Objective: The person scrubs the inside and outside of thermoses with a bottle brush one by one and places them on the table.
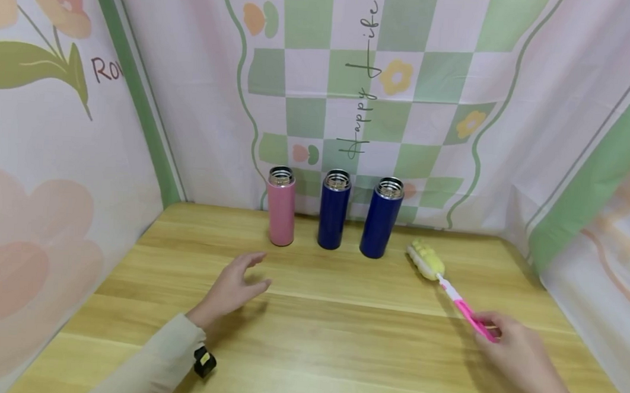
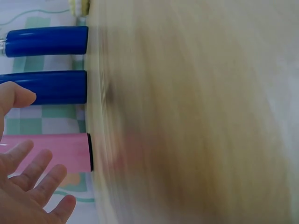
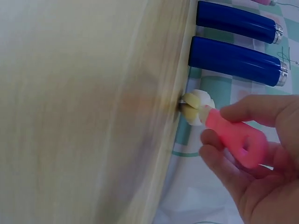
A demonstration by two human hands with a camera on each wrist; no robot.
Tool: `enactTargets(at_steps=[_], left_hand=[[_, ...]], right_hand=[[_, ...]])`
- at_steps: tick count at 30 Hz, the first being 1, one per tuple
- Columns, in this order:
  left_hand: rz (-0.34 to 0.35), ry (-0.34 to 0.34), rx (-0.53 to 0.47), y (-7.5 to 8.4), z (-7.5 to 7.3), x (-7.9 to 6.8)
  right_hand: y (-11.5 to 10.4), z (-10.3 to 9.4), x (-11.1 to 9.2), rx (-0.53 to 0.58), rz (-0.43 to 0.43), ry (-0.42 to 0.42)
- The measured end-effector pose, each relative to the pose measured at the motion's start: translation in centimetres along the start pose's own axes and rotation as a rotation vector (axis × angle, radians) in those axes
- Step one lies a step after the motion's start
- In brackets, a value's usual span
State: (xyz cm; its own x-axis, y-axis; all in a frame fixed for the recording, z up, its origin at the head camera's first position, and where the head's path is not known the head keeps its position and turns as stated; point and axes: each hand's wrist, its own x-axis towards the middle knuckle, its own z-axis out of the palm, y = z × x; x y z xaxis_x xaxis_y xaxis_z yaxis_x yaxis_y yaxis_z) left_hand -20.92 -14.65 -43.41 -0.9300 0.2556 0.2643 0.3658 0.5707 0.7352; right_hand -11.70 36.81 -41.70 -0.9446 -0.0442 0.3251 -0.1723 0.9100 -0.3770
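Note:
My right hand (image 1: 515, 349) pinches the pink handle of a bottle brush (image 1: 469, 314) between thumb and fingers. The brush's yellow and white sponge head (image 1: 426, 260) points away, low over the table at the right. In the right wrist view the handle's end loop (image 3: 254, 148) shows against the palm. My left hand (image 1: 235, 287) holds nothing; its thumb and fingers are spread apart over the table, in front of the pink bottle (image 1: 281, 209). Two dark blue bottles, a middle one (image 1: 333, 212) and a right one (image 1: 381, 221), stand upright beside it. All three are lidless, with bare metal necks.
The wooden table (image 1: 307, 350) ends at the back against a checked curtain (image 1: 347, 91) with printed lettering. More printed cloth (image 1: 43, 176) hangs at the left, and further cloth (image 1: 604, 194) closes in the right side. A black wrist device (image 1: 205, 361) sits at my left sleeve.

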Motion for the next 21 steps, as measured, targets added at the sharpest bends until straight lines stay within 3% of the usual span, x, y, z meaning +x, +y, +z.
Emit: enactTargets(at_steps=[6, 9, 14, 21], left_hand=[[0.005, -0.007, 0.020, -0.4, -0.1, 0.0], [0.010, -0.010, 0.023, -0.4, -0.2, 0.1], [0.018, -0.025, 0.021, -0.5, 0.0, 0.2], [0.038, -0.038, 0.038, -0.3, 0.6, 0.4]], right_hand=[[0.2, 1.0, 0.2, 0.068, 0.084, -0.225], [0.4, 1.4, 0.3, 0.083, 0.099, -0.283], [0.4, 1.7, 0.4, 0.086, 0.090, -0.311], [0.3, 1.8, 0.5, 0.087, 0.079, -0.289]])
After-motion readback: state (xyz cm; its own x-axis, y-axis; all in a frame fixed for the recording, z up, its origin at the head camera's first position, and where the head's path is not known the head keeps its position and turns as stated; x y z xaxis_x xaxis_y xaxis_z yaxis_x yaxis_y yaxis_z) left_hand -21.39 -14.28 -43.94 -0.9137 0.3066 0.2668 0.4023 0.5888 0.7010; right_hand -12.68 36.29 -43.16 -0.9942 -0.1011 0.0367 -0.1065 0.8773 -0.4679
